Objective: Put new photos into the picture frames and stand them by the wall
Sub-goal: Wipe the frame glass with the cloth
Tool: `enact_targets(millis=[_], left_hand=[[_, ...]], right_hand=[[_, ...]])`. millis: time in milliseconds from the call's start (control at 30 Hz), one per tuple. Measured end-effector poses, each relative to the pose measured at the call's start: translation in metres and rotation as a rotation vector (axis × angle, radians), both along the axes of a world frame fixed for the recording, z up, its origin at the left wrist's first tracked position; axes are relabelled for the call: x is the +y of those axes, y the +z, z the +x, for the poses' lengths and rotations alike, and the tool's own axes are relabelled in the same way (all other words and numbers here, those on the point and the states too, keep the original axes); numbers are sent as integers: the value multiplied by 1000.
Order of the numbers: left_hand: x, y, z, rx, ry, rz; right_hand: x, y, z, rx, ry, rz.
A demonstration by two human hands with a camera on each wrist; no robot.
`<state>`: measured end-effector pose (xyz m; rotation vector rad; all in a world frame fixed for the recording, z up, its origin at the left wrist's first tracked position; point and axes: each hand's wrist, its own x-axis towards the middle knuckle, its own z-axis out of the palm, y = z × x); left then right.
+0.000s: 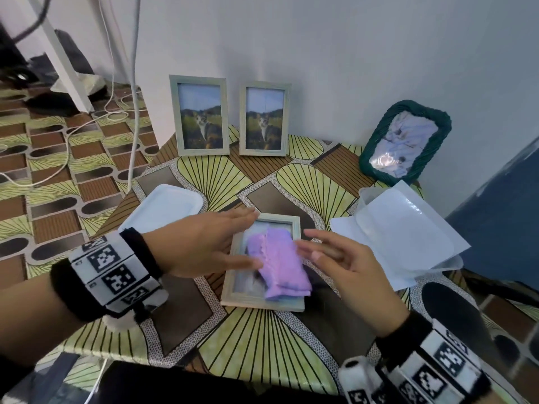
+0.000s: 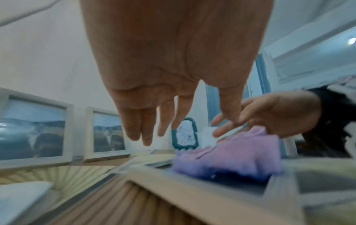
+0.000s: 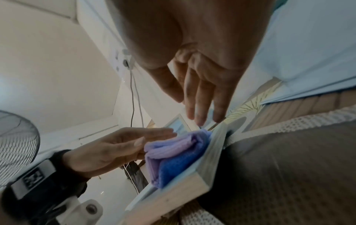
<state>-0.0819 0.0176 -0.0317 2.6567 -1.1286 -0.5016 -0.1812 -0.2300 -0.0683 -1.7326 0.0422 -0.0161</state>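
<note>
One plain white wall [image 1: 350, 53] backs a table covered in green-and-brown fan-patterned oilcloth [image 1: 262, 351]. Two pale wooden frames with cat photos [image 1: 203, 115] stand against it, beside a green woven frame [image 1: 405, 141]. White sheets [image 1: 408, 237] and a white plastic tray [image 1: 163, 208] lie flat. Between them, a third pale wooden frame [image 1: 233, 298] bears a folded purple cloth [image 1: 280, 263]. Left hand [image 1: 201, 246] and right hand [image 1: 353, 275] flank the cloth, fingers straight and slightly spread, holding nothing.

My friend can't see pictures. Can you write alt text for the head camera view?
Two open hands, left hand and right hand, hover beside a wooden frame lying flat on a patterned table, with a folded purple cloth on it. Two cat-photo frames stand by the wall.
</note>
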Motion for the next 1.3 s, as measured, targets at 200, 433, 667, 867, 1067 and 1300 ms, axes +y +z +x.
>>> enact_targets(millis=[200,433,667,867,1067,1300], left_hand=[[-40,-6,-43,98,-29,87],[-62,-22,-44,90,-103,261],[-55,-19,-35,-96,-136,91],[-21,10,-16,-189,-9,-355],[45,24,12,-296,153,-364],[109,-2,32,-291,208,-104]], right_hand=[[-2,-9,0,58,-33,-155],[-2,-18,-6,72,155,-430],[7,-11,-2,78,186,-348],[11,-6,5,135,124,-184],[20,3,6,161,106,-141],[21,1,7,198,120,-84]])
